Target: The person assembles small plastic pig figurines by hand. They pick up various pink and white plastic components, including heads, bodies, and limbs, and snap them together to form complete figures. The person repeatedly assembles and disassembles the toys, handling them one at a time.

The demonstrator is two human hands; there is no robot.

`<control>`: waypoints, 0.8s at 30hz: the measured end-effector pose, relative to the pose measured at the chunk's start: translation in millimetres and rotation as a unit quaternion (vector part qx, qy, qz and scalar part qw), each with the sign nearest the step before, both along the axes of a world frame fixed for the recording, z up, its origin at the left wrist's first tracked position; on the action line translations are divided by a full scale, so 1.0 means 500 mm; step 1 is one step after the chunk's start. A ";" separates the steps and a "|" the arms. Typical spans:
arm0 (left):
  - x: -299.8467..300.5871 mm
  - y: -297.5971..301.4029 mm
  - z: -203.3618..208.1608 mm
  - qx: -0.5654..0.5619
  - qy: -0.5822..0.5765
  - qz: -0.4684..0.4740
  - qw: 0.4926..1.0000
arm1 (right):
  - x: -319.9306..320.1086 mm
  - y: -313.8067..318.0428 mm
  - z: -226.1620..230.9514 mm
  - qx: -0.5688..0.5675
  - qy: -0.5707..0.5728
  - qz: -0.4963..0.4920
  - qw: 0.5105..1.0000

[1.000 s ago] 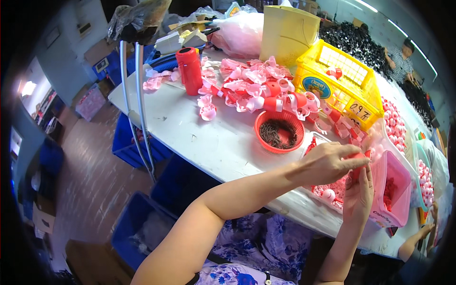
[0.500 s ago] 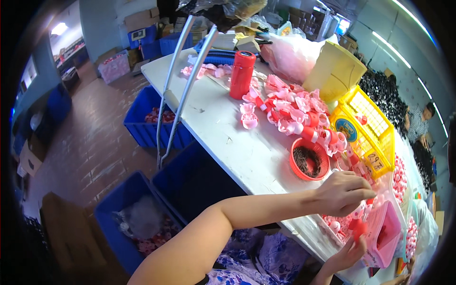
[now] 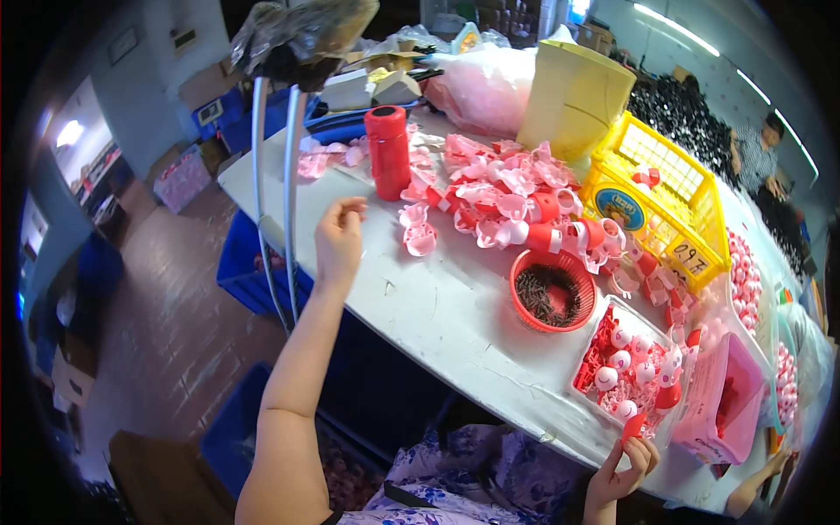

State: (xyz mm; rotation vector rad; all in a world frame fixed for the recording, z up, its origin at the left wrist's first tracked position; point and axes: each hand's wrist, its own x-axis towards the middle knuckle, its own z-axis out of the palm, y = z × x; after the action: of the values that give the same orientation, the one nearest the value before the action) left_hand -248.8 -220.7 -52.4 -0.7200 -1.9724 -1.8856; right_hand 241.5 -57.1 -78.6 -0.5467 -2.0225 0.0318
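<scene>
1. Here, a small red piece (image 3: pixel 635 426) is gripped in the fingertips of the right hand (image 3: pixel 626 464), held at the tray's 6 o'clock corner; its long axis is slanted from 7 to 1 o'clock, its free end aimed at 1.
2. Over at 10 o'clock, the left hand (image 3: pixel 340 241) is held up near the table edge, fingers curled; whether anything is enclosed cannot be told.
3. The red piece's lower end is covered by fingers, and whether the tray is touched by it cannot be made out. The right forearm is cut off by the lower edge.
4. At 12 from the right hand, the white tray (image 3: pixel 632 311) is seen filled with red and pink bits and round pink-and-white pieces, many half buried.
5. At 2, the way is flanked by a pink bin (image 3: pixel 696 429), its contents mostly hidden by its wall.
6. At 11, dark little parts are held in a red basket (image 3: pixel 584 289); beyond it, pink shells (image 3: pixel 499 188) are heaped against a yellow crate (image 3: pixel 654 234).
7. From the left hand, a red bottle (image 3: pixel 388 153) is found at 1 o'clock, metal poles (image 3: pixel 293 175) at 10.
</scene>
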 end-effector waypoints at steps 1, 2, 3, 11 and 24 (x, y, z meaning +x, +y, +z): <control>-0.046 -0.010 -0.008 -0.055 0.026 0.038 0.997 | -0.002 -0.001 0.000 -0.001 0.000 -0.004 1.000; -0.089 -0.009 -0.016 -0.107 0.051 0.075 0.990 | -0.003 -0.001 0.001 0.000 -0.002 -0.010 1.000; -0.125 -0.004 -0.019 -0.155 0.065 0.113 0.979 | -0.005 -0.001 0.002 0.003 -0.003 -0.014 1.000; -0.367 0.038 -0.056 -0.400 0.127 0.225 0.879 | 0.001 0.004 -0.010 0.033 -0.015 -0.043 0.998; -0.392 0.042 -0.060 -0.563 -0.010 0.398 0.724 | -0.020 -0.004 0.025 0.086 -0.033 -0.054 0.994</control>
State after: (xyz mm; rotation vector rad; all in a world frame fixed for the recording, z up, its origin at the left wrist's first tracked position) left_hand -444.7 -199.6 -82.5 0.0254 -2.6777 -0.0781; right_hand 231.7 -58.9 -66.0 -0.5516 -2.0333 -0.2261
